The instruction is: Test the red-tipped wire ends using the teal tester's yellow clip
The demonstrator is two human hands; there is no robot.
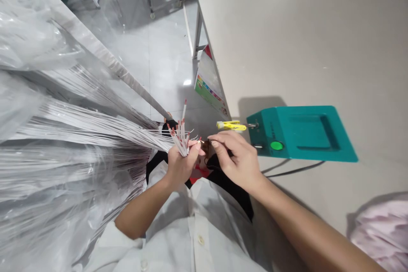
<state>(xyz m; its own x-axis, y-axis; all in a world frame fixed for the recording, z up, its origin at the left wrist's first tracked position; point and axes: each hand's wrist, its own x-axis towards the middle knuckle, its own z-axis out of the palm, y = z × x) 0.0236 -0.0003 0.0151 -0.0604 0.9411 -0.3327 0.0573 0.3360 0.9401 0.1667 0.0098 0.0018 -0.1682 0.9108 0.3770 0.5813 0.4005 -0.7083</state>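
My left hand [182,165] is closed around a bundle of thin white wires [134,135], whose reddish tips fan upward above the fingers. One wire end pokes out to the right by the left thumb. My right hand [240,159] is pinched close to that end, thumb against forefinger; whatever lies between the fingertips is too small to make out. Just beyond the right hand, a yellow clip [231,126] grips a metal terminal on a teal tester box [346,144]. This box has a green round button [276,145] and sits on the table.
A pale table [302,51] fills the right side. On the left, plastic-wrapped wire bundles [28,165] lie along a metal rail [127,76]. A printed carton [208,85] stands below the table edge. Pink cloth [382,233] lies at lower right, and a wheeled rack [164,6] stands behind.
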